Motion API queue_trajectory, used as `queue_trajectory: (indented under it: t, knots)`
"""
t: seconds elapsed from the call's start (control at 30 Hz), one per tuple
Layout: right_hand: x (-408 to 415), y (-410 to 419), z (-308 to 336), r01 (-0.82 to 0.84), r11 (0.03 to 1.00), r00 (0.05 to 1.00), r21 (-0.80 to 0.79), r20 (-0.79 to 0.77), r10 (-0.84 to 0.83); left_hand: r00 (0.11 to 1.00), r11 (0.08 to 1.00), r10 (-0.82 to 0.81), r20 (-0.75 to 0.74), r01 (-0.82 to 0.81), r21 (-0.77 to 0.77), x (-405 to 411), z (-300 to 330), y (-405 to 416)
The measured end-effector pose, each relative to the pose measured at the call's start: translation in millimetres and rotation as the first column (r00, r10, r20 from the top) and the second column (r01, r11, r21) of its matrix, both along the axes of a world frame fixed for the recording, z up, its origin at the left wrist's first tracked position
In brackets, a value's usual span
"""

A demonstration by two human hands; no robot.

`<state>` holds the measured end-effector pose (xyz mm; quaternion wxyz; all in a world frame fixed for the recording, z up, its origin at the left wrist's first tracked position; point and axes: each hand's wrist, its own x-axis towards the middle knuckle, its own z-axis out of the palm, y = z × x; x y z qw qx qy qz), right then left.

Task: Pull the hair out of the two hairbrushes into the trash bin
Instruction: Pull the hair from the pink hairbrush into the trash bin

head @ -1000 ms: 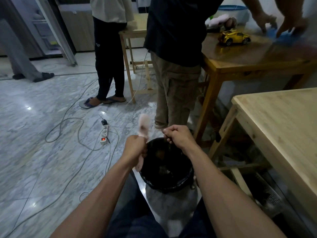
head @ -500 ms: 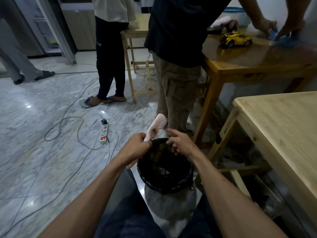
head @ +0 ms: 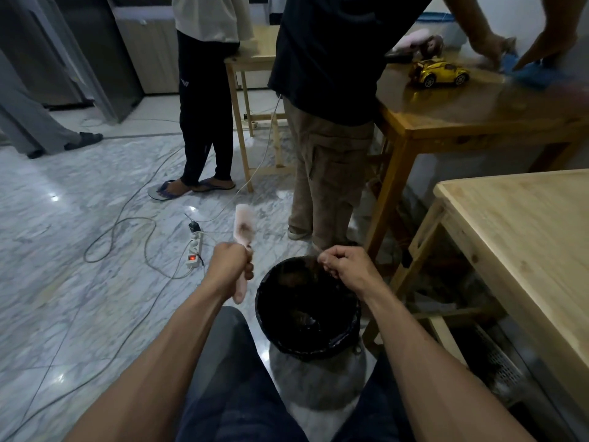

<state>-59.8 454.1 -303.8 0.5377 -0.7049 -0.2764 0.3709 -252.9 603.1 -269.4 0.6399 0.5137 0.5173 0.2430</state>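
Pink hairbrush [head: 243, 229], centre of frame, just left of and above the bin. Held near upright, head up, handle end poking out below the fist. Dark clump of hair sits in the bristles at mid-head.

Left hand [head: 230, 266] fisted tight round the brush handle, fingers fully wrapped.

Right hand [head: 345, 265] over the far rim of the trash bin [head: 347, 333], fingers curled in, thumb and forefinger pinched together. A thin wisp of brownish hair [head: 314, 252] seems to stand up from the pinch; too faint and blurred to be sure how much is held.

Bin: round, black liner, on the floor between the wearer's knees, lower centre. Dark brownish matter inside, cannot tell what exactly.

Only one brush in the hands. A second pinkish brush-like thing [head: 414, 43] lies on the dark wooden table [head: 462, 122], upper right of frame, well apart from the bin; blurred.

Outward: yellow toy car [head: 439, 72] on that same table. Pale wooden table [head: 526, 237] at right edge. White power strip [head: 194, 250] with red lit switch on the marble floor [head: 63, 266], left of the brush, cables looping away from it. Two people standing at top centre, only legs and torso showing; one reaches across the dark table to a blue cloth [head: 532, 71], upper right corner.
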Motion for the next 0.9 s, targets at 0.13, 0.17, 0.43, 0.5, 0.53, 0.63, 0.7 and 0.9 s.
queue_trajectory:
  t: [0.13,0.17,0.43,0.5,0.53,0.63,0.7,0.9]
  knots:
    - [5.1,-7.7,-6.5,0.054,0.998,0.998,-0.037,0.013,-0.053,0.988,0.986,-0.12,-0.092,0.13,0.105,-9.8,1.4,7.5]
    - [2.1,-4.6,-5.8,0.028,0.999,0.999,-0.044,0.026,-0.027,0.977,0.972,-0.175,-0.119,0.191,0.136,-8.2,1.8,3.5]
    - [-14.0,9.6,16.7,-0.153,0.986,0.987,-0.06,-0.05,0.15,0.837,0.755,-0.302,-0.456,0.502,0.421,3.7,5.6,-23.0]
    - [-16.8,14.9,19.0,-0.155,0.988,0.964,0.028,-0.217,0.157,0.824,0.714,-0.293,-0.485,0.526,0.462,6.2,7.3,-28.6]
    - [-18.5,18.1,19.0,-0.148,0.987,0.947,0.061,-0.278,0.16,0.821,0.699,-0.298,-0.487,0.535,0.474,8.0,9.0,-32.3]
    - [-24.1,24.0,15.4,-0.137,0.983,0.953,0.119,-0.254,0.164,0.828,0.691,-0.298,-0.474,0.53,0.492,11.9,9.9,-38.3]
    - [-25.0,23.9,12.7,-0.06,0.991,0.979,0.119,-0.185,0.082,0.851,0.731,-0.273,-0.449,0.487,0.478,11.9,9.8,-37.5]
    - [-10.4,14.3,14.5,0.097,0.994,0.995,0.049,-0.037,-0.095,0.98,0.917,-0.133,-0.149,0.179,0.356,3.0,8.1,-27.8]
